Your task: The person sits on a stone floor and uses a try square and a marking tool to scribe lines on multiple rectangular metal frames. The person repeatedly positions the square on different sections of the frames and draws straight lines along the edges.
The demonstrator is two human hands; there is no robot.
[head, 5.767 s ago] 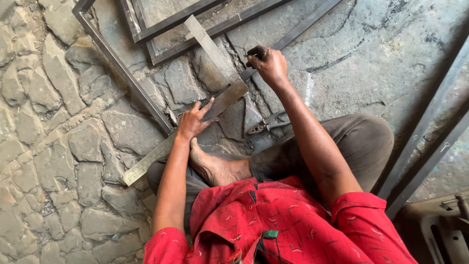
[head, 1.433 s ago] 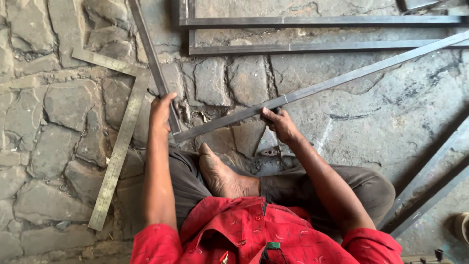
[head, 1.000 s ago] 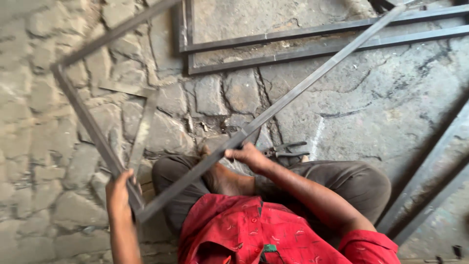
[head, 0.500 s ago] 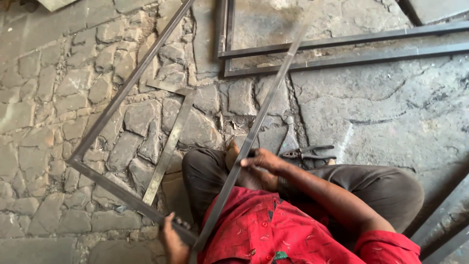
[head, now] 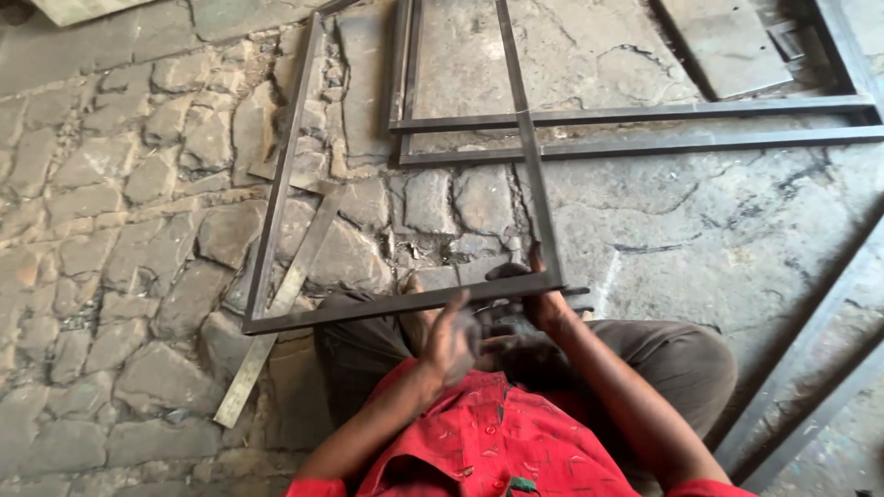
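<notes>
Over lap, holding metal frame (head: 405, 304) by near bar: left hand (head: 453, 333) wrapped round it, right hand (head: 539, 299) gripping corner

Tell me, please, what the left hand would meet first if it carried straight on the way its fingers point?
Probably the near bar of the dark metal frame: the left hand sits just below it, though depth is unclear.

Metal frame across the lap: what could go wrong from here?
The metal frame rests over the knees with its far end out of view, so it might tip. The left hand and right hand, both bare, grip near its corner, so sharp edges could cut. The loose flat strip beneath could snag it.
</notes>
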